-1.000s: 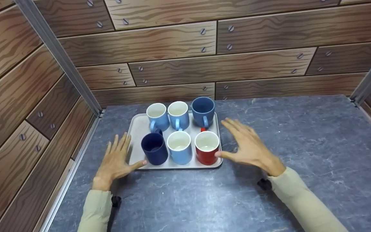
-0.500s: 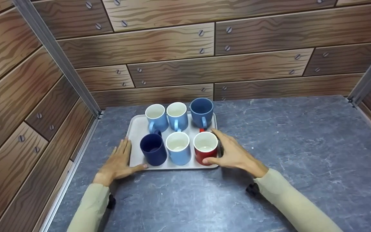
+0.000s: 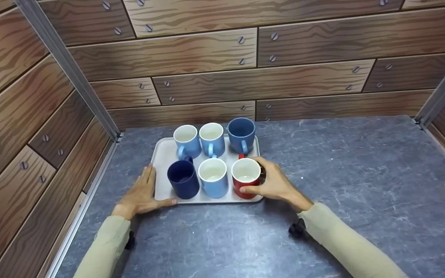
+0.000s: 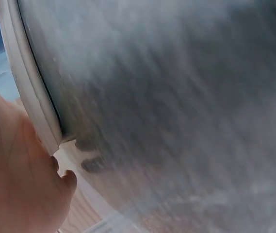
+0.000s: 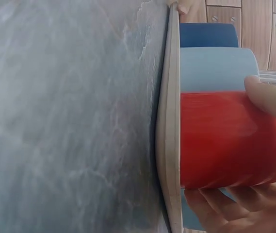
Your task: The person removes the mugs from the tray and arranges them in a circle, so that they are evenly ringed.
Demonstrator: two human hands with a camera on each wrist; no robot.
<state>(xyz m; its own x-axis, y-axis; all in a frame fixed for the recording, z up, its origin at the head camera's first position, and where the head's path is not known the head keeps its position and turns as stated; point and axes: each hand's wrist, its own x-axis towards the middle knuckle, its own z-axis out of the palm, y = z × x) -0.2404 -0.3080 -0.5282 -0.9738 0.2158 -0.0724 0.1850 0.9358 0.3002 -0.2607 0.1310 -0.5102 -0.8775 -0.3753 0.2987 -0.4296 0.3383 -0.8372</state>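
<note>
A pale rectangular tray carries two rows of mugs. At its front right corner stands a red mug, white inside. My right hand grips it, thumb across the front and fingers along the far side, as the right wrist view shows. Left of it are a light blue mug and a navy mug. My left hand touches the tray's front left corner, fingers straight along the side and thumb on the front rim. Close up, the tray's rim lies against that palm.
In the back row are two light blue mugs, the left mug and the middle mug, plus a dark blue mug at right. A grey marbled table lies beneath. Wood-patterned walls close off the back and sides.
My right hand has come in from the right of the tray and closed round the red mug. My left hand has settled against the tray's left edge and front corner.
</note>
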